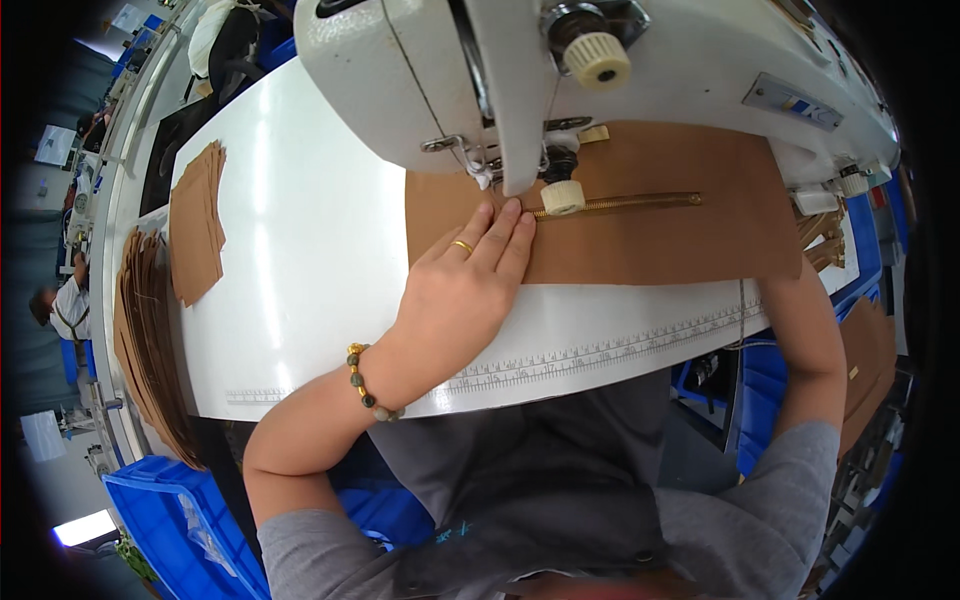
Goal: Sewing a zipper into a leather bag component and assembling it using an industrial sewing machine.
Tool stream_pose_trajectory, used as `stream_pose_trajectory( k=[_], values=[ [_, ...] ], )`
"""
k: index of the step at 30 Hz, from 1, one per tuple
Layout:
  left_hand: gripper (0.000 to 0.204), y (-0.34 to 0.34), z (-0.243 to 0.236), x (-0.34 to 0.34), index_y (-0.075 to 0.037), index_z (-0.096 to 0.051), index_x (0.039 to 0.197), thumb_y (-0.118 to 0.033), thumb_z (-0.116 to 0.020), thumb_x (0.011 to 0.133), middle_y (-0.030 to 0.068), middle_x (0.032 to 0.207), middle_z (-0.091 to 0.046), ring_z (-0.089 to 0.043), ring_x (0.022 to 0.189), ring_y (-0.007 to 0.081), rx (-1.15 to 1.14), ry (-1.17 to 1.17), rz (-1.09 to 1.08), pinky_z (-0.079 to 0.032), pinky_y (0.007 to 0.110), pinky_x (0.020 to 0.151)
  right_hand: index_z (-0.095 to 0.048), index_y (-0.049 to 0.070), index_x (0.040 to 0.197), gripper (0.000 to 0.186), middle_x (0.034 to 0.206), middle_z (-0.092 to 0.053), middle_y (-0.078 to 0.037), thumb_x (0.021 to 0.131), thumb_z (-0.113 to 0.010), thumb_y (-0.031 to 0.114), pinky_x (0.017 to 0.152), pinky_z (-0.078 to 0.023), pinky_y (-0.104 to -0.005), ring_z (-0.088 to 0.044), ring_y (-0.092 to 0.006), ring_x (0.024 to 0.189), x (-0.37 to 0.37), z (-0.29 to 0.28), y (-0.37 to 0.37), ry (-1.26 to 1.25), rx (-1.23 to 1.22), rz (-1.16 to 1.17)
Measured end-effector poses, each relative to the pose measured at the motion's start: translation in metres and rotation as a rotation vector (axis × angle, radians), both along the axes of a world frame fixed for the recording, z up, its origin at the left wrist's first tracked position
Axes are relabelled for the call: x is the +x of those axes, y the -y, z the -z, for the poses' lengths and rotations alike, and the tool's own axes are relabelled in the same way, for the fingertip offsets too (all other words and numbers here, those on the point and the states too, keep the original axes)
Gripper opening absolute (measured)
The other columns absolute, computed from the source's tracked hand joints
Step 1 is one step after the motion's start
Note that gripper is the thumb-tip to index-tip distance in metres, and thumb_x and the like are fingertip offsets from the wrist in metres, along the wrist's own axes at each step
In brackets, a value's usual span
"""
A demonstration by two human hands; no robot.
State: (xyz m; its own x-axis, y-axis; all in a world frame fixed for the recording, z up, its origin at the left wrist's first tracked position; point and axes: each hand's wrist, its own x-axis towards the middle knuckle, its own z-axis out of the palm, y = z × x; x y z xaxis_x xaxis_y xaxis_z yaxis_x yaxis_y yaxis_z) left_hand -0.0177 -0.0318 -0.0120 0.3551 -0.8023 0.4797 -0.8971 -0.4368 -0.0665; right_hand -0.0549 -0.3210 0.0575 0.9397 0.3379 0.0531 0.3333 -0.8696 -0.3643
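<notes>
A brown leather-like panel (650, 250) lies flat on the white bed of a sewing machine (385, 90). Set into it is a narrow gold-toothed zipper (655, 201), running roughly left to right. My left hand (460, 290) rests palm down at the panel's left part, fingers stretched out and close together. Its fingertips press the panel just in front of the needle area (485, 180), beside the zipper's left end. My right forearm (808, 340) reaches up to the panel's right edge. The right hand itself is hidden beneath or behind the panel.
Small brown pieces (200, 225) lie on the table's left, beside a thick stack of brown panels (150, 340). A printed ruler (560, 358) runs along the front edge. Blue bins (185, 510) stand below left. More brown pieces (868, 360) hang at right. Another person (70, 305) sits far left.
</notes>
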Motion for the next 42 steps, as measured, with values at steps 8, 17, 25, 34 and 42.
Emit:
stream_pose_trajectory(
  k=[8, 17, 25, 34, 42],
  values=[
    [0.046, -0.010, -0.011, 0.002, 0.000, -0.069, 0.130, -0.003, -0.064, 0.084, 0.0152, 0.134, -0.070, -0.071, 0.117, 0.0306, 0.179, -0.050, -0.107, -0.059, 0.037, 0.093, -0.069, -0.004, 0.112, 0.025, 0.102, -0.071, -0.022, 0.094, -0.062, 0.012, 0.085, -0.052, -0.0409, -0.069, -0.0375, 0.094, -0.082, -0.047, 0.042, 0.066, -0.331, 0.314],
    [0.031, -0.008, -0.054, 0.047, 0.001, -0.071, 0.120, 0.000, -0.061, 0.090, 0.0227, 0.088, -0.072, -0.070, 0.085, 0.0410, 0.275, -0.687, -0.075, -0.056, 0.048, 0.078, -0.066, 0.001, 0.114, 0.031, 0.102, -0.066, -0.020, 0.087, -0.072, 0.016, 0.088, -0.053, -0.0488, -0.064, -0.0412, 0.105, -0.017, 0.014, -0.053, 0.205, 0.064, -0.066],
    [0.021, -0.009, -0.032, 0.020, -0.002, -0.074, 0.109, -0.010, -0.070, 0.090, 0.0158, 0.096, -0.075, -0.072, 0.091, 0.0356, 0.030, -0.384, -0.040, -0.059, 0.042, 0.077, -0.070, 0.001, 0.112, 0.033, 0.096, -0.067, -0.017, 0.081, -0.074, 0.011, 0.083, -0.055, -0.0474, -0.064, -0.0377, 0.097, -0.003, 0.069, -0.081, 0.290, 0.071, -0.066],
    [0.037, -0.070, -0.010, -0.018, -0.007, -0.072, 0.117, -0.023, -0.080, 0.085, 0.0098, 0.116, -0.073, -0.066, 0.114, 0.0322, -0.015, -0.355, -0.005, -0.055, 0.048, 0.097, -0.071, 0.003, 0.121, 0.047, 0.111, -0.069, -0.020, 0.075, -0.079, 0.006, 0.093, -0.054, -0.0471, -0.064, -0.0396, 0.107, -0.004, 0.071, -0.071, 0.286, 0.068, -0.066],
    [0.042, -0.043, 0.017, 0.094, -0.014, -0.068, 0.130, -0.036, -0.068, 0.094, 0.0080, 0.127, -0.067, -0.054, 0.127, 0.0282, 0.055, -0.283, -0.110, -0.042, 0.049, 0.092, -0.069, 0.001, 0.117, 0.035, 0.118, -0.068, -0.015, 0.082, -0.071, -0.001, 0.094, -0.054, -0.0459, -0.065, -0.0381, 0.106, 0.000, 0.061, -0.073, 0.229, 0.106, -0.078]
  ],
)
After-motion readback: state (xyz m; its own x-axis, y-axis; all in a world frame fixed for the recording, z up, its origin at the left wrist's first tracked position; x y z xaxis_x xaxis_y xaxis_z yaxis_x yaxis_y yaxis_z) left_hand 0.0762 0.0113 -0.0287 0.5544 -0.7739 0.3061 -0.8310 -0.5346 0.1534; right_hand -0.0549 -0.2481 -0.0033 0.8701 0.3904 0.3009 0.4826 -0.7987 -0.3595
